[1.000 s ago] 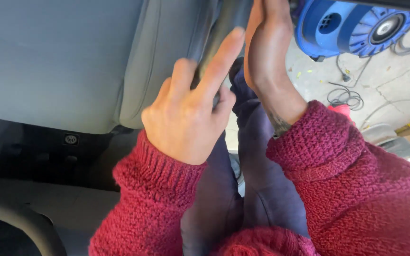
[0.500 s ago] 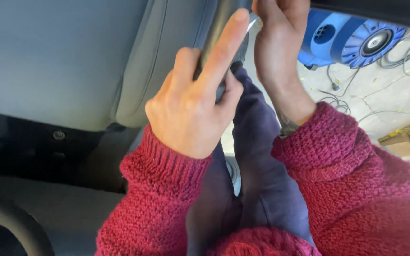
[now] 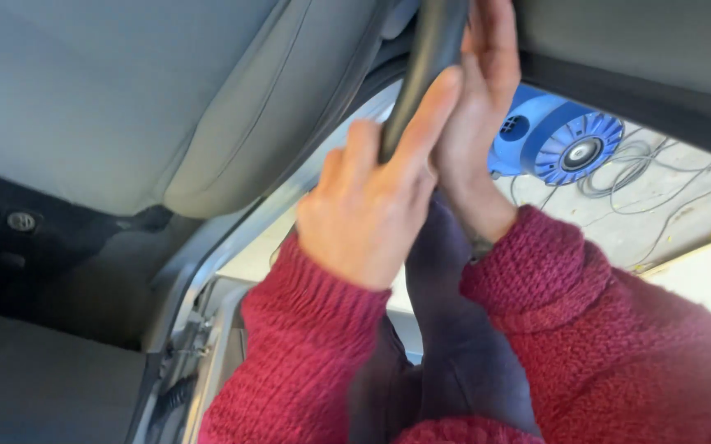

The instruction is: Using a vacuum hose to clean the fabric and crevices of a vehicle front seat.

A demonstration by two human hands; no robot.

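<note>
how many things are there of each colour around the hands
Black: 1, the tube that the left hand and right hand both hold
Blue: 1, the blower on the ground outside
Grey: 2, the car seat and the tangle of cable
Red: 2, the knitted sleeves, left and right
Total: 6

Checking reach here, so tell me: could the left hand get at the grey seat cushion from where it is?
Probably yes. The left hand is wrapped on the dark tube, and the grey seat cushion lies just beside it with nothing between; it would have to let go of the tube first.
</note>
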